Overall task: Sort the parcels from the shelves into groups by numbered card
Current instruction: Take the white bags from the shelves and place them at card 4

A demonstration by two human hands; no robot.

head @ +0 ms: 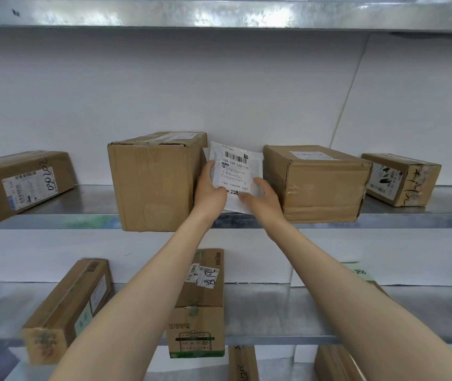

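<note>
Matt cardboard boxes (156, 182), shiny metal shelf (384, 220)

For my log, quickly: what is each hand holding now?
Left hand: grips the white parcel at its left edge.
Right hand: grips the same parcel, lower right.

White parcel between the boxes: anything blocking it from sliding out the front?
Nothing visible. The left hand and right hand grip the white parcel; the tall box and wide box only flank it, front open.
</note>
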